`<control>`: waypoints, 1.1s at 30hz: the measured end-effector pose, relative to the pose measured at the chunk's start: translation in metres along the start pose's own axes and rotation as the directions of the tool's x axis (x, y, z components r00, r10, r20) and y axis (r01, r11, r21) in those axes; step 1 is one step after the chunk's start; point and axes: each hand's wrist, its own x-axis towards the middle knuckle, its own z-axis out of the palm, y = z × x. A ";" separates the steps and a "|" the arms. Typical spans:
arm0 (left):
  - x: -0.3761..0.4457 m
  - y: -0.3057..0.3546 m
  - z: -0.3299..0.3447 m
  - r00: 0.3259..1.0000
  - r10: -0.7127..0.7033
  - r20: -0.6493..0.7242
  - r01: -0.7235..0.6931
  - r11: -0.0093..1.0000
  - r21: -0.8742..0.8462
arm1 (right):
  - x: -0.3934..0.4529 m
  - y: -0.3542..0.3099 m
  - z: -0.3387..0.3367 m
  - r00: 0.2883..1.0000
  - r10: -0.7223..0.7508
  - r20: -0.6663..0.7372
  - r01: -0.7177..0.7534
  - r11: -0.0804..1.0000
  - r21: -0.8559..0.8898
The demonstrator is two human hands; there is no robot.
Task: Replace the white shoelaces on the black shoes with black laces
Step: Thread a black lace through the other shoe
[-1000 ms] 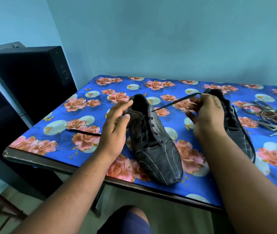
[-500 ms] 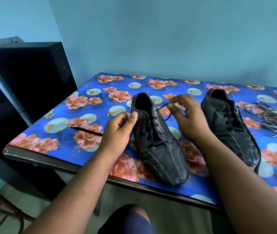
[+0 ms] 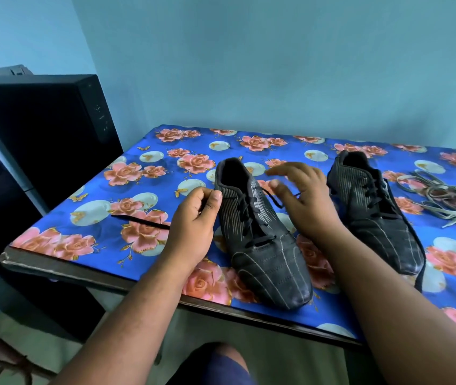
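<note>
Black shoes: one (image 3: 263, 245) sits toe over the bench's near edge (image 3: 96, 276), its partner (image 3: 374, 215) just right. Left hand (image 3: 193, 220) pinches the black lace (image 3: 140, 222) at the collar; right hand (image 3: 304, 195) hovers, fingers spread, blurred. White laces (image 3: 443, 198) heaped far right. Floral blue cloth (image 3: 277, 145), blue walls.

Soft bluish daylight, wide-angle edge warping

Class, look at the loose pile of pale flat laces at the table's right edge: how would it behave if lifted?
The pale flat laces probably hang limp, since they lie in loose loops. Likely light, being thin strips. They may snag, as the loops overlap.
</note>
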 end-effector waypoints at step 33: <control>-0.006 0.001 0.012 0.957 0.290 -0.011 -0.279 0.929 0.241 | -0.004 -0.014 0.004 0.989 -0.148 0.013 0.148 0.989 0.031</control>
